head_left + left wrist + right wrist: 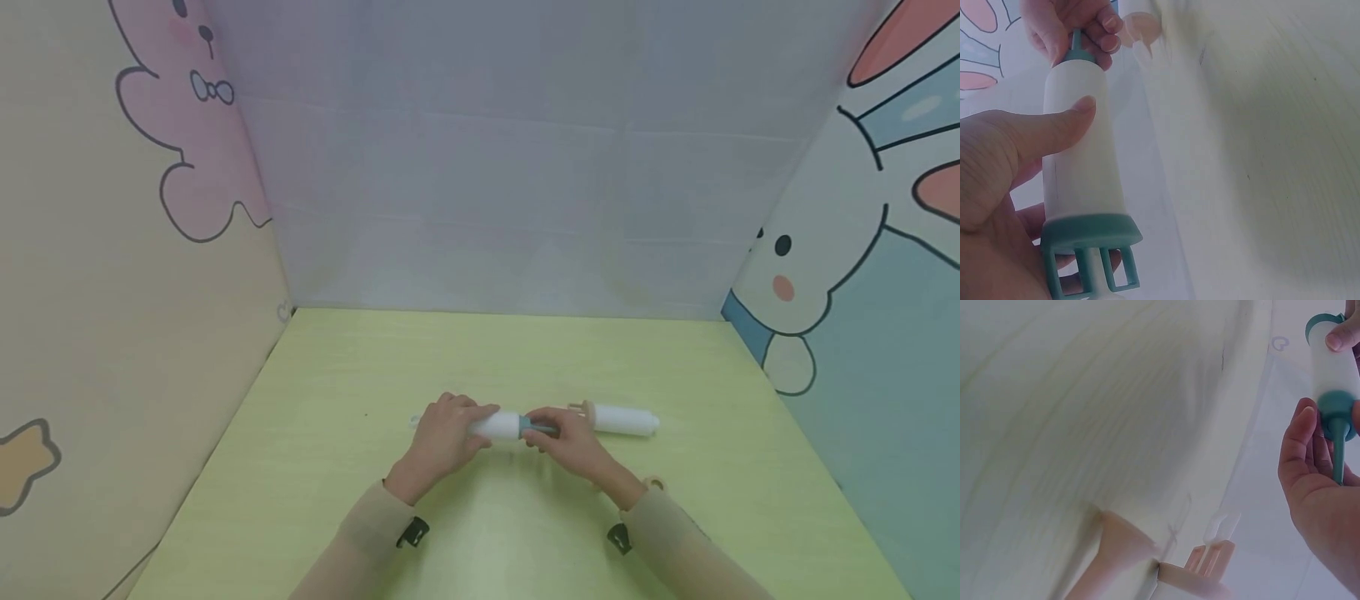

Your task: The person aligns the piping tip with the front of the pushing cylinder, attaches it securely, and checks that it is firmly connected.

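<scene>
A white piping syringe (501, 425) with teal fittings lies level between my two hands above the table. My left hand (446, 429) grips its barrel, thumb across the white side in the left wrist view. Below that thumb is a teal collar (1088, 232) with open finger loops. At the other end, my right hand (567, 440) pinches the teal cap round the base of its long thin nozzle (1339, 450). The nozzle reaches back toward the right palm. Part of the barrel is hidden by the left hand.
A second white syringe (624, 420) with a peach collar (588, 414) lies on the pale yellow-green table (495, 358), just beyond the right hand. A peach nozzle (1125, 544) lies near the right forearm. Printed walls stand at left, right and back.
</scene>
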`<state>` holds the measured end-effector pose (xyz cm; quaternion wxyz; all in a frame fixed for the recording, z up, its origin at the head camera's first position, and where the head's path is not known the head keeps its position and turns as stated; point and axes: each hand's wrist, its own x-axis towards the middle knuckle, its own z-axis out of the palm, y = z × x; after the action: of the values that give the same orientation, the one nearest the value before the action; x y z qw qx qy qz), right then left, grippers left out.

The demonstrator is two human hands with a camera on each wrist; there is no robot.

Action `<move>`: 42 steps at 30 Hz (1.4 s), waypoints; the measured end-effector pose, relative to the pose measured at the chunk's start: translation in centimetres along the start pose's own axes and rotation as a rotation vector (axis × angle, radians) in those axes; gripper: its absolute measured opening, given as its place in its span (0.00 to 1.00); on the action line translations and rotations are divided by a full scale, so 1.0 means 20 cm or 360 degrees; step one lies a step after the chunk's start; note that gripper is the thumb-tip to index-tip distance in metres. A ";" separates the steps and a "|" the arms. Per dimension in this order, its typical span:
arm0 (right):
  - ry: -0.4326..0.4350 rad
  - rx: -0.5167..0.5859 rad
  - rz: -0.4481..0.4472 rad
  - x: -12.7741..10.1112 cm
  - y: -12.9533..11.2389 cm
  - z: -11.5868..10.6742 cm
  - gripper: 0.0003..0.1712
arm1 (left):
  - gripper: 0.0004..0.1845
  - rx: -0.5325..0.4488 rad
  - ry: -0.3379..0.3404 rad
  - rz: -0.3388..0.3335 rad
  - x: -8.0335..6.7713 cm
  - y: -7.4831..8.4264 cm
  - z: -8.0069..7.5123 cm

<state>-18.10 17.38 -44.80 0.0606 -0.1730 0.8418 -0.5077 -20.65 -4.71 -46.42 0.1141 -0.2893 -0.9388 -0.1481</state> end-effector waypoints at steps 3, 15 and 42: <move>-0.0019 -0.0016 -0.0004 0.00 -0.02 0.00 0.17 | 0.25 0.0005 0.0007 0.0006 0.00 -0.01 0.00; -0.0007 -0.0017 0.0015 0.08 0.17 0.04 0.19 | 0.25 -0.0004 0.0030 -0.0013 -0.01 -0.03 0.00; 0.0012 0.0026 0.0076 0.13 -0.01 0.09 0.18 | 0.25 -0.0035 0.0025 -0.0066 0.01 -0.14 0.02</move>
<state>-19.94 14.88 -45.36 0.0711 -0.1503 0.8418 -0.5136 -22.48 -6.76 -47.28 0.1154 -0.2698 -0.9420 -0.1630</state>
